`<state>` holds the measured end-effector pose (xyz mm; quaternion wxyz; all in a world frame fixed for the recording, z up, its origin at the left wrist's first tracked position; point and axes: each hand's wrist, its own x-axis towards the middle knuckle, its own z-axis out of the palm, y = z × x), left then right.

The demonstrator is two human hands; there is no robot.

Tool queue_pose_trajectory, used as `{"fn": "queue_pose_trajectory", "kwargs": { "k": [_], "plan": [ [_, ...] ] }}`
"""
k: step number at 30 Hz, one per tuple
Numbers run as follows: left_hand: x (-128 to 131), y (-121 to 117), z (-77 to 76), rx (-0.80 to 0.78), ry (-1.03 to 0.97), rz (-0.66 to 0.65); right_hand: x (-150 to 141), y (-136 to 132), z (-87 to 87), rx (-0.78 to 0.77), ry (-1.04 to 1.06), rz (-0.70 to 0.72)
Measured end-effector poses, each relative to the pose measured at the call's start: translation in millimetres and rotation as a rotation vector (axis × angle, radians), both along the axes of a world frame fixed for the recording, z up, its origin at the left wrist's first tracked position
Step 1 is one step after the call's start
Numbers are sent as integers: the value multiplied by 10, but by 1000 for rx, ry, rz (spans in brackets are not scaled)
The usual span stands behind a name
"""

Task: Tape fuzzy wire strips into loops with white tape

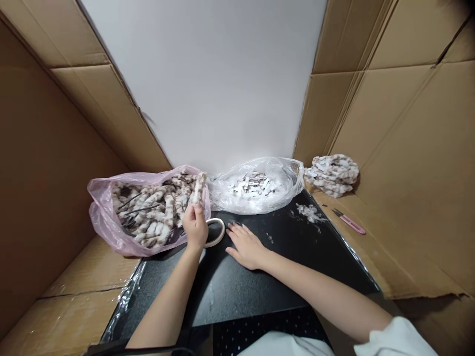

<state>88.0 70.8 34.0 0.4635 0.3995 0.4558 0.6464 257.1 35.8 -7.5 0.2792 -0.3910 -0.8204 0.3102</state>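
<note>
Left fingers [199,212]: pinched together, thumb on top, around the lower end of a fluffy strip [200,185].
Fluffy strip: brown and white, rising from the left fingers and leaning slightly away, in front of the pink bag's right edge.
Right fingers [235,230]: slightly spread, palm down on the dark table [230,296], gripping nothing.
Tape roll [223,231]: a pale ring between the two hands, just beside the right fingertips; the left hand hides part of it.
Pink bag [102,185]: left of the left fingers, open, filled with fluffy strips [158,212] and thin dark lengths.
Clear bag [221,198]: beyond the right fingers, holding white tags [256,185].
Fluff [311,213]: loose tufts, right of the right fingers.
Snips [351,222]: pink-handled, farther right of them, on cardboard [374,257].
Fluffy bundle [334,174]: far right of the right fingers, beyond the snips.
</note>
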Motion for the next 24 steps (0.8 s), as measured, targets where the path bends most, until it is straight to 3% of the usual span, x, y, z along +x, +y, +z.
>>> {"fn": "queue_pose_trajectory", "kwargs": {
  "k": [3,6,10,17,21,24],
  "plan": [
    [-140,35,41,131,158,155,-187,163,-3,79,-284,18],
    [-121,29,26,216,283,213,-248,290,-3,87,-349,5],
    [-64,27,-11,271,377,218,-123,213,-14,112,-413,-12],
    [-74,48,-40,303,476,241,618,-47,-62,139,-493,-48],
    [-77,54,-50,322,550,254,1213,-9,-49,111,-580,-189],
    [-82,62,-59,335,602,274,1472,14,8,94,-631,-315]
  ]
}}
